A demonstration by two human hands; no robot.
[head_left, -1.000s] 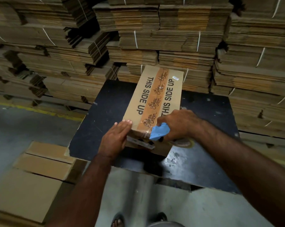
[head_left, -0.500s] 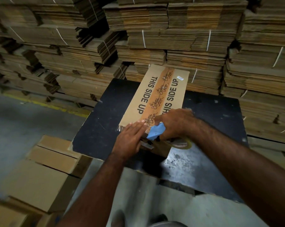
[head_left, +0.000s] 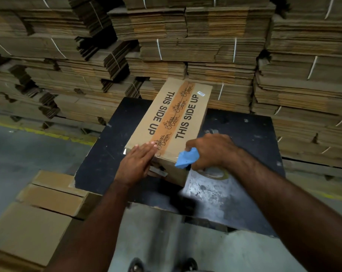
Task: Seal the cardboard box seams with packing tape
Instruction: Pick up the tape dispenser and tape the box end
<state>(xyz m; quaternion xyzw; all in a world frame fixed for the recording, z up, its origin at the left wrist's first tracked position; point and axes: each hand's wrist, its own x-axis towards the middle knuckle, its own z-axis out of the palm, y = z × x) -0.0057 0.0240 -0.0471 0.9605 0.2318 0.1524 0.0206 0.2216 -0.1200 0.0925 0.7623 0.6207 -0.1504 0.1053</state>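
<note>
On a scuffed black tabletop (head_left: 234,193) sits the long brown cardboard box (head_left: 187,134), printed "THIS SIDE UP", orange-brown printed tape (head_left: 172,122) along its top seam. Left hand (head_left: 135,163) presses flat, fingers extended, on its near edge; right hand (head_left: 211,152) grips a blue-handled tape dispenser (head_left: 185,159).

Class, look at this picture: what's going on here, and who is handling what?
A person is taping shut a brown cardboard box printed "THIS SIDE UP", which sits on a black work table. The left hand lies flat, pressing the orange printed tape strip over the box's near edge. The right hand grips a tape roll with a blue piece. Bundled flat cardboard stacks fill the background.
</note>
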